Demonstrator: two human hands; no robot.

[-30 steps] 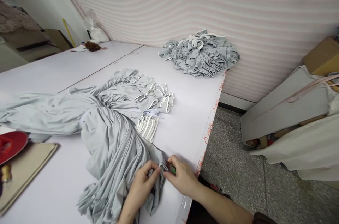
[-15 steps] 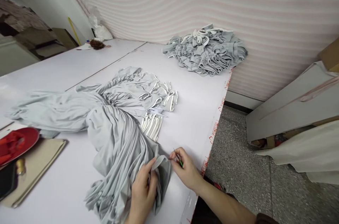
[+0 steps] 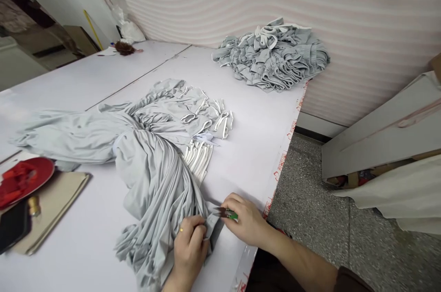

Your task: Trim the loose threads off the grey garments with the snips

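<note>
A bundle of grey fabric pieces (image 3: 161, 200) drapes over the white table towards me. My left hand (image 3: 190, 241), with a ring on one finger, is closed on the edge of this fabric. In my right hand (image 3: 246, 220) are small green-handled thread snips (image 3: 228, 213). Their blades point left, at the raised fabric edge just beyond my left fingers; whether they touch it I cannot tell. White-edged strips (image 3: 198, 158) lie behind the bundle, beside more grey pieces with white trim (image 3: 206, 117).
A heap of grey garments (image 3: 275, 55) sits at the table's far right corner, by the striped wall covering. At left are a red dish (image 3: 44, 177), a dark phone (image 3: 14, 227) and a folded beige cloth (image 3: 62, 204). The table's right edge (image 3: 280, 168) drops to a speckled floor.
The snips have turned from upright to pointing left at the fabric edge. My left hand has curled tighter and lower on the fabric. The whole view has shifted slightly.
</note>
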